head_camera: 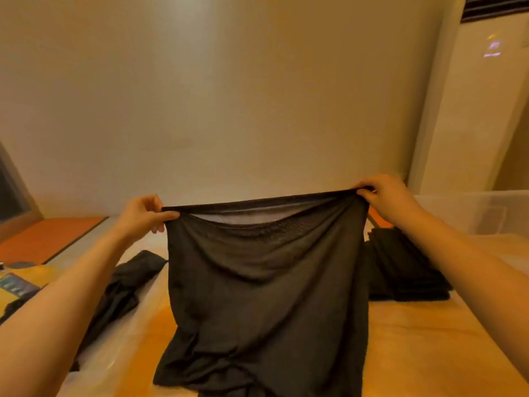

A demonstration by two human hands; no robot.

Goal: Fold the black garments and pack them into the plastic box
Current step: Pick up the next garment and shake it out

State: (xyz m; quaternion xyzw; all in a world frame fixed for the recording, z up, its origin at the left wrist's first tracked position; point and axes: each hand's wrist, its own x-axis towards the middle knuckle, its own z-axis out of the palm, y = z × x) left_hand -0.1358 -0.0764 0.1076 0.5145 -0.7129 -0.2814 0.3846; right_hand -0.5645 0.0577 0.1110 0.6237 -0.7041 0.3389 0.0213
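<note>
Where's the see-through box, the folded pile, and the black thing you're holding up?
plastic box (469, 216), head view, its clear front wall.
folded black stack (406, 270), head view, top of the pile.
held black garment (266, 282), head view, middle of the hanging cloth.

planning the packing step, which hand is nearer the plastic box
The right hand: the plastic box sits past it, beside the folded stack; the left hand is across the black garment.

Plain cream wall (229, 96), tall white AC unit (475, 116) on rt, dark window (11, 190) far left.
</note>
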